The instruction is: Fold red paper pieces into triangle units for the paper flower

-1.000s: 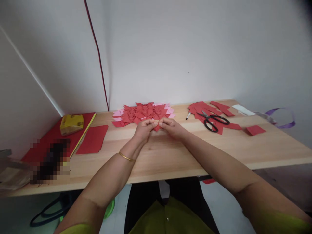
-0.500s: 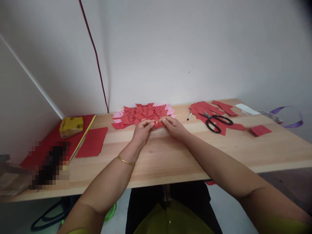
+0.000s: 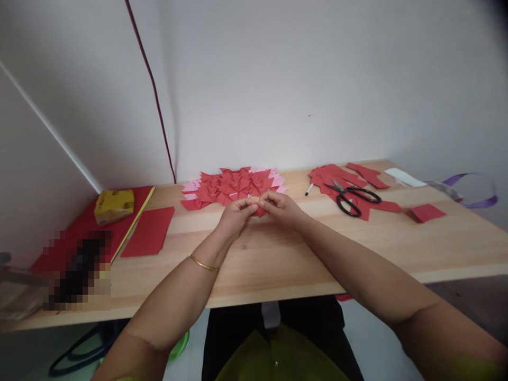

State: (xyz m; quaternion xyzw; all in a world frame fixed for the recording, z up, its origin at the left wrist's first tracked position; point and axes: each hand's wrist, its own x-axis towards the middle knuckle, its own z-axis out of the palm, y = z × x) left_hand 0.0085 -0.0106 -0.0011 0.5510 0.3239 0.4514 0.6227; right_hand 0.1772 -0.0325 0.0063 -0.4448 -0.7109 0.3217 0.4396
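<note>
Between my two hands is a small piece of folded red paper [image 3: 260, 210], mostly covered by my fingers. My left hand [image 3: 237, 216] pinches its left side with thumb and forefinger. On the other side, my right hand [image 3: 282, 210] grips it in the same way, with the fingertips of both hands almost touching. Just behind the hands lies a pile of folded red and pink paper pieces [image 3: 226, 184] with pointed tips, near the wall.
Black-handled scissors [image 3: 349, 200] lie on red paper cut-outs [image 3: 331, 174] at the right, beside a marker [image 3: 308, 189]. A red square [image 3: 427, 212] is farther right. At left are red sheets [image 3: 148, 232] and a yellow packet [image 3: 115, 205] on the wooden table [image 3: 254, 275].
Both hands have drawn closer together and slightly nearer to me, fingers bending more over the red paper. The view has shifted a little; the things on the table lie as before.
</note>
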